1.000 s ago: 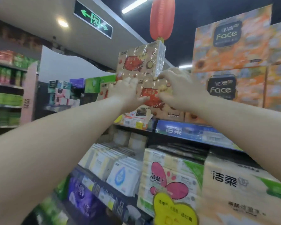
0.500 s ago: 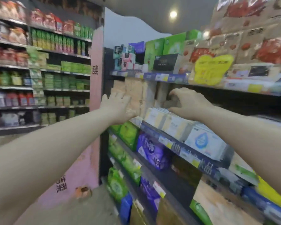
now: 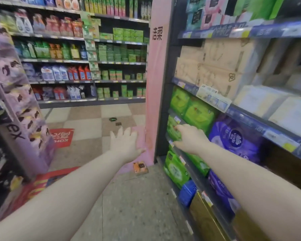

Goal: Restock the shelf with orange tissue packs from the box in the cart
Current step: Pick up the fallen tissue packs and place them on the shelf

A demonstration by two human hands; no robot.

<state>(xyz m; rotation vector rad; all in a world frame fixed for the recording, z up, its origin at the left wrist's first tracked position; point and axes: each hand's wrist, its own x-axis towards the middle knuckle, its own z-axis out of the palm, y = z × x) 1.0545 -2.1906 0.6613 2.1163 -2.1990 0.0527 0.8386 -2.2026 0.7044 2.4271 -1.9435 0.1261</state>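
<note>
A small orange tissue pack [image 3: 140,168] lies on the floor at the foot of the pink end panel [image 3: 156,87]. My left hand [image 3: 125,144] hangs in the air above it with fingers spread, holding nothing. My right hand [image 3: 189,137] is stretched out in front of the green packs [image 3: 191,108] on the low shelf, fingers loosely bent, with nothing in it. The shelf unit [image 3: 241,112] runs along my right side. The box and the cart are out of view.
Purple tissue packs [image 3: 236,138] and beige packs [image 3: 214,66] fill the right shelves. A purple display stand [image 3: 16,94] stands at the left. Shelves of bottles and green boxes [image 3: 87,54] line the far aisle. A red floor sticker [image 3: 62,137] lies on the checkered floor.
My view has swung down from the top shelf to the floor. Both hands have left the orange packs up there and dropped low, now holding nothing.
</note>
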